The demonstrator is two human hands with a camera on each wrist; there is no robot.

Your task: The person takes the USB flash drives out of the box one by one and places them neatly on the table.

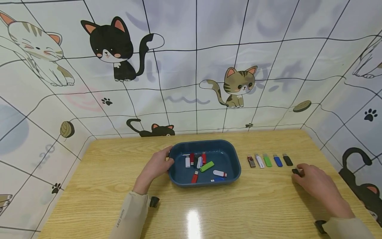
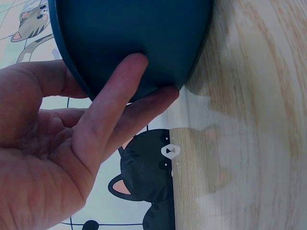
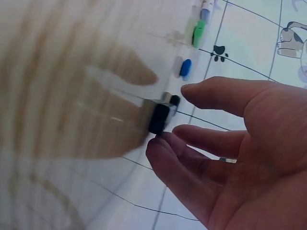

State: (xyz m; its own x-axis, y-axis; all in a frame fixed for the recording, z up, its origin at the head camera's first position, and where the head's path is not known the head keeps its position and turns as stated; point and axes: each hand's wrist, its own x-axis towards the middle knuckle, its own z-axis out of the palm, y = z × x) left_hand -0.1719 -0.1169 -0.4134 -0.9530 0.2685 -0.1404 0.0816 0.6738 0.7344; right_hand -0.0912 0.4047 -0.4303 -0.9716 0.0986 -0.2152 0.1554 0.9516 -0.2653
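The left hand (image 1: 155, 166) is closed around the near-left end of a dark blue tray (image 1: 235, 166), whose wall is gripped with fingers on both sides of the rim. By the right hand (image 1: 317, 182), a black USB drive (image 1: 296, 172) is pinched at the fingertips, with the fingers only partly bent; whether the drive is touching the table cannot be told.

Inside the tray, USB drives are loosely scattered. Toward the left, a white drive (image 1: 187, 162), a dark red drive (image 1: 192, 159), a dark drive (image 1: 195, 162), a white-and-violet drive (image 1: 199, 162) and a bright red drive (image 1: 204, 157) are grouped closely. Just in front of these a green drive (image 1: 207, 166) is laid at a slant. Nearer the front wall, another red drive (image 1: 194, 177), a second white drive (image 1: 220, 173) and a blue drive (image 1: 218, 179) are seen.

To the right of the tray, five drives are set in a row on the wooden table (image 1: 119, 172): brown (image 1: 251, 162), white (image 1: 260, 161), green (image 1: 267, 161), blue (image 1: 278, 161) and black (image 1: 287, 160). The last is placed just beyond the right hand. Both forearms are covered by beige sleeves (image 1: 130, 214). The table is bordered by walls (image 1: 185, 73) on which cartoon cats are printed.
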